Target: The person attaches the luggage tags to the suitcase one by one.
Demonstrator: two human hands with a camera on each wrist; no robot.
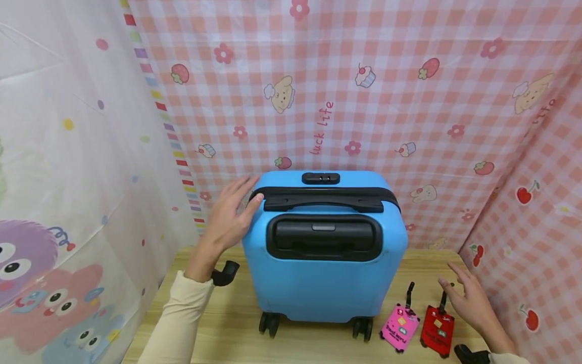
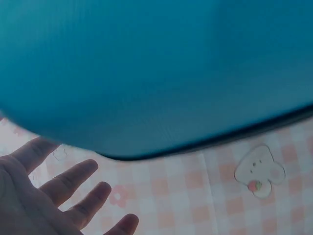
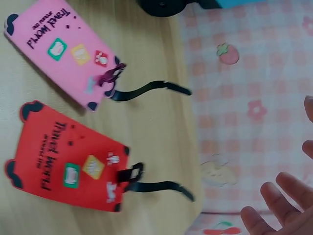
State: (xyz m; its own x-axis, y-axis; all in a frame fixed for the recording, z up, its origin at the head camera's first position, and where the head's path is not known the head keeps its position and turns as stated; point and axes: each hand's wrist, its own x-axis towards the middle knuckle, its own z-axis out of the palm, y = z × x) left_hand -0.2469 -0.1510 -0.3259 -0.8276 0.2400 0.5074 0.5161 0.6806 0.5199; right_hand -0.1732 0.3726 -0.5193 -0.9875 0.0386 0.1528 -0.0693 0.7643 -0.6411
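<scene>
A blue suitcase (image 1: pixel 318 288) stands upright on the wooden table, its black handle side facing the camera. My left hand (image 1: pixel 229 217) rests at its upper left corner, fingers extended; the left wrist view has the hand (image 2: pixel 54 196) beside the blue shell (image 2: pixel 146 78). Over the table's right side hovers my right hand (image 1: pixel 473 303), fingers loosely extended and holding nothing. Just left of it lie a red luggage tag (image 1: pixel 437 331) and a pink luggage tag (image 1: pixel 400 327), each with a black strap. Both the pink tag (image 3: pixel 63 49) and the red tag (image 3: pixel 68 161) show in the right wrist view.
A pink checked cloth (image 1: pixel 318 101) hangs behind the table (image 1: pixel 218 323). White patterned cloth (image 1: pixel 91 151) hangs on the left, and a pink cloth with cherries (image 1: pixel 536 253) on the right. The suitcase's black wheels (image 1: pixel 362 327) stand near the pink tag.
</scene>
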